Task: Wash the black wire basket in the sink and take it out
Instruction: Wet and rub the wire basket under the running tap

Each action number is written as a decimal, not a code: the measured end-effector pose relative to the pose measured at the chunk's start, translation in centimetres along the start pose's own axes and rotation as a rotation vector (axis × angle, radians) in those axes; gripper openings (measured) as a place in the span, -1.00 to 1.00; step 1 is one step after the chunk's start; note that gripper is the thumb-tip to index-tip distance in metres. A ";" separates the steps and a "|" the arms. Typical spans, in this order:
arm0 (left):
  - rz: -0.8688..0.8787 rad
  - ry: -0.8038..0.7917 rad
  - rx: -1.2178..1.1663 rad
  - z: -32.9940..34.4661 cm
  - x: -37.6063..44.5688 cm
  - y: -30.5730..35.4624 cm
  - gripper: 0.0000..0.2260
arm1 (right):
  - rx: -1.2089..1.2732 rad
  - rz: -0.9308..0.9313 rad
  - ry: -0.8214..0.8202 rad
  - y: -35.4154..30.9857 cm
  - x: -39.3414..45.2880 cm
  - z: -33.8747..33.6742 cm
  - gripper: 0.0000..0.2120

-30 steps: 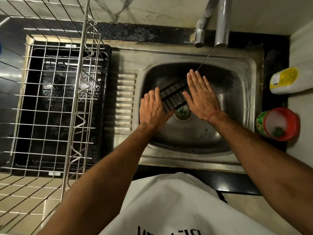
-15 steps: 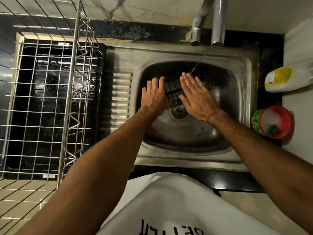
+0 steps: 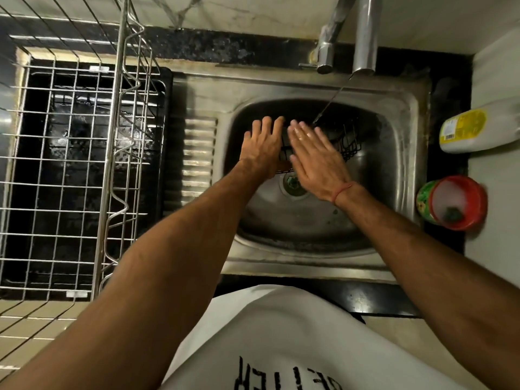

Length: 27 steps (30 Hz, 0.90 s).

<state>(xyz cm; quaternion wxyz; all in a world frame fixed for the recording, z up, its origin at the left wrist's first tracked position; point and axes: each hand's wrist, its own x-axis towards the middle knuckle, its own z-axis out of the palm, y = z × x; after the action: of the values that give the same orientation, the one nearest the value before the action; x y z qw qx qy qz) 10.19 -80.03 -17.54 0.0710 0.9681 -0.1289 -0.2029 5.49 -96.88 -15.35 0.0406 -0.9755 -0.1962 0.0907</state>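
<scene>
Since a second ago your two hands have closed in on each other and slid up the bowl toward the tap, and the black wire basket has shifted right with them — far less of its grid shows between your palms than before. Your left hand lies flat on the basket's left side, fingers straight and close together, pointing away from you. Your right hand lies over the middle of it, fingers straight and together, wet and shiny, with a red thread round the wrist. Neither hand curls round the wires; whether the thumbs hook under them you cannot tell, since the palms hide that.

The basket sits inside the steel sink, in the far half of the bowl, just beyond the drain. Only its right end and a dark strip between your hands are visible. A thin stream of water runs from the tap down onto it beside your right fingertips.

Left of the sink stands a wire dish rack over a black tray. On the right counter lie a white bottle with a yellow label and — nearer to you — a red-rimmed tub.
</scene>
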 end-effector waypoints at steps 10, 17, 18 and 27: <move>-0.186 0.009 -0.522 -0.8 -0.3 -0.8 0.14 | 0.065 0.426 0.025 1.2 1.0 -0.5 -0.35; -0.164 -0.003 -0.422 -0.1 -1.0 -0.2 0.00 | -0.009 0.055 -0.001 -0.9 1.0 0.3 -0.38; -0.176 -0.006 -0.427 -0.2 -1.0 -0.2 0.02 | 0.019 0.167 0.012 -0.8 0.9 0.3 -0.39; -0.135 -0.005 -0.453 -0.3 -0.4 -0.3 -0.08 | 0.073 0.274 0.053 -1.9 1.5 0.4 -0.39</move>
<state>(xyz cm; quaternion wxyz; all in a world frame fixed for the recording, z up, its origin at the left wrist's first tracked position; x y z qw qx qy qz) 10.00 -79.60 -17.16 0.2722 0.9334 -0.0154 -0.2335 6.04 -94.56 -15.79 0.0687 -0.9931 -0.0564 0.0770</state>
